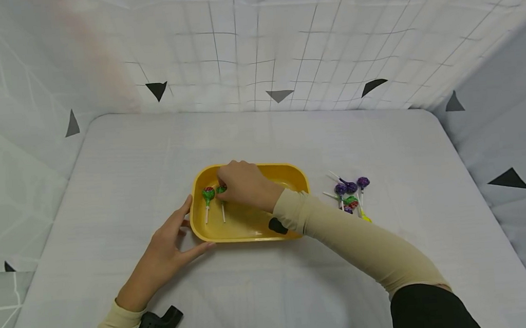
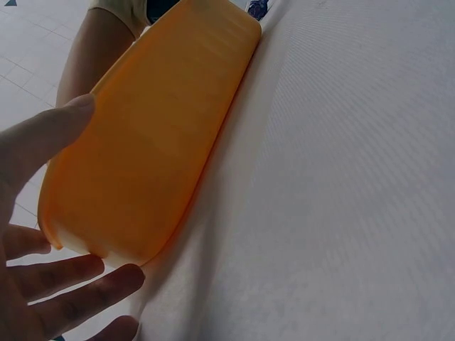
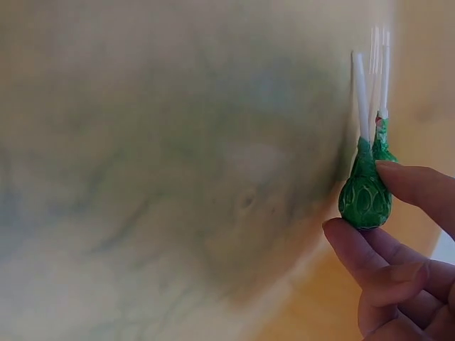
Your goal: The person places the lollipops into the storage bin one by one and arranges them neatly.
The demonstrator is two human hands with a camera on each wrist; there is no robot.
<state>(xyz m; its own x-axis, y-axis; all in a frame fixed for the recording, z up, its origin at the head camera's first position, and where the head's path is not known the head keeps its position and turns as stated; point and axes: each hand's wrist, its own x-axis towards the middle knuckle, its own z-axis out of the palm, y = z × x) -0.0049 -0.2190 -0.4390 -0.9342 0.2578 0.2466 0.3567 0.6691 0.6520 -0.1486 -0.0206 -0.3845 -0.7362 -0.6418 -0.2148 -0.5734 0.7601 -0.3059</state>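
Note:
A yellow tray (image 1: 245, 230) sits on the white-covered table. My left hand (image 1: 162, 251) is at its left end, thumb against the near side and the fingers, fairly straight, by the end wall. Over the tray's left half, my right hand (image 1: 248, 183) pinches a green-wrapped lollipop (image 3: 365, 199) by its round head between thumb and fingertips. In the head view, the lollipop's white stick points toward me. Just left of it, another green and red lollipop (image 1: 208, 194) lies in the tray, its stick pointing the same way.
Right of the tray lies a loose pile of lollipops: several purple ones (image 1: 341, 189), a green and red one (image 1: 350, 201) and a yellow one (image 1: 366, 218). My right forearm crosses over the tray's near right corner. A white patterned curtain (image 1: 216, 44) hangs behind the table.

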